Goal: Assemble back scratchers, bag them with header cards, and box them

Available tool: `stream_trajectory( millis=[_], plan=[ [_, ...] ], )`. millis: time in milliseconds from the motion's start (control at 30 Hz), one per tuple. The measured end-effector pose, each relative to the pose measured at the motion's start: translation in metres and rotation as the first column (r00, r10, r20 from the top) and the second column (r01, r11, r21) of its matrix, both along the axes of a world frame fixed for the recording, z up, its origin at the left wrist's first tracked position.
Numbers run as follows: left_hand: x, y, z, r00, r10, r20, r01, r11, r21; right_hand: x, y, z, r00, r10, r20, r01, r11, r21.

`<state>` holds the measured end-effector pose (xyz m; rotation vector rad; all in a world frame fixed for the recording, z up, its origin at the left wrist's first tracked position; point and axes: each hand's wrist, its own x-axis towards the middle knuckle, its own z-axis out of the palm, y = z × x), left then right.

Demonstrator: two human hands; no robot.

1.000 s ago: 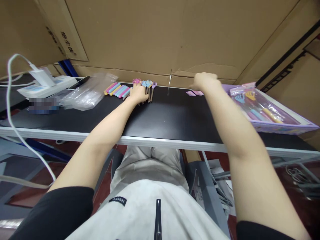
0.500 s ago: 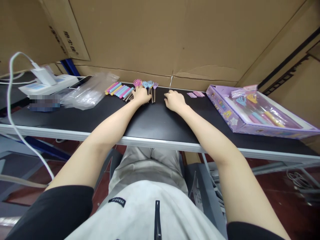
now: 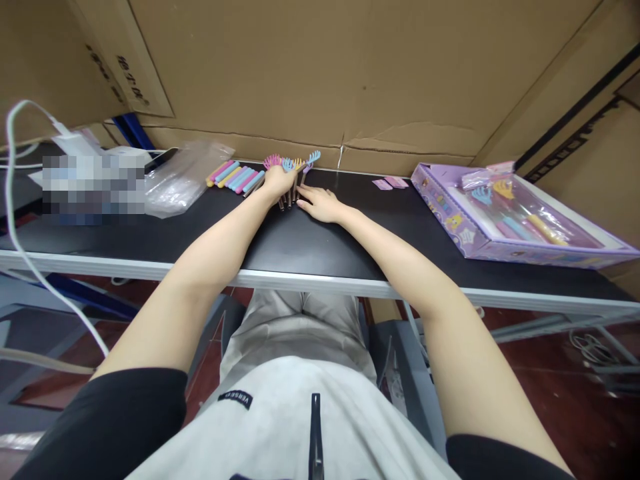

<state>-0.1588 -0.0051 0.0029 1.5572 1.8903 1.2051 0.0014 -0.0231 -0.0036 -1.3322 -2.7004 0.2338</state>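
Observation:
Several back scratcher rods [image 3: 289, 199] with small claw heads [image 3: 273, 161] in pink, blue, yellow and purple lie bunched at the back of the black table. My left hand [image 3: 279, 182] is closed over the bunch, its fingers curled and partly hidden, with metal rods sticking out below. One blue claw head [image 3: 313, 157] slants up to the right of the others. My right hand [image 3: 321, 204] lies low with its fingers stretched towards the rods, fingertips against or just beside their right side. Left of the bunch is a row of coloured handles [image 3: 235, 178].
A clear plastic bag [image 3: 183, 183] lies left of the handles, near a white charger [image 3: 77, 148] and its cable. Small pink cards [image 3: 395, 182] lie right of my right hand. A purple box [image 3: 450, 223] at right holds bagged back scratchers. A cardboard wall [image 3: 280, 73] stands behind.
My right hand has moved left, up to the rods, and its fingers have straightened. Under my left hand the rods have shifted closer together, and one blue head now tilts right.

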Motion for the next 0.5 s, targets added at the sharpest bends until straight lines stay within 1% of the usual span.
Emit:
stream_trajectory(
  millis=[67, 133, 167, 233, 300, 367, 433, 500],
  plan=[
    [0.0, 0.001, 0.0, 0.999, -0.002, -0.042, 0.003, 1.0, 0.005, 0.0, 0.001, -0.001, 1.0, 0.007, -0.028, -0.007, 1.0, 0.003],
    [-0.001, 0.002, 0.001, 0.99, -0.02, -0.141, 0.029, 0.998, 0.057, 0.001, 0.001, -0.001, 0.997, -0.007, -0.078, 0.01, 0.999, 0.038],
    [-0.001, 0.002, 0.002, 0.979, -0.037, -0.198, 0.056, 0.994, 0.093, 0.002, 0.0, -0.001, 0.994, -0.03, -0.104, 0.038, 0.997, 0.071],
    [0.0, 0.0, 0.003, 0.955, -0.086, -0.285, 0.136, 0.978, 0.159, 0.005, -0.002, 0.002, 0.984, -0.111, -0.139, 0.134, 0.977, 0.168],
    [0.003, -0.003, 0.004, 0.929, -0.164, -0.331, 0.238, 0.951, 0.198, 0.011, -0.004, 0.007, 0.968, -0.196, -0.154, 0.233, 0.931, 0.28],
    [0.008, -0.006, 0.004, 0.893, -0.262, -0.366, 0.352, 0.913, 0.207, 0.02, -0.005, 0.014, 0.958, -0.238, -0.161, 0.283, 0.884, 0.372],
    [0.014, -0.008, 0.003, 0.848, -0.341, -0.405, 0.449, 0.869, 0.209, 0.032, -0.003, 0.021, 0.96, -0.234, -0.153, 0.278, 0.863, 0.421],
    [0.019, -0.008, 0.001, 0.808, -0.38, -0.45, 0.509, 0.834, 0.211, 0.043, 0.001, 0.024, 0.968, -0.213, -0.129, 0.249, 0.862, 0.442]
  ],
)
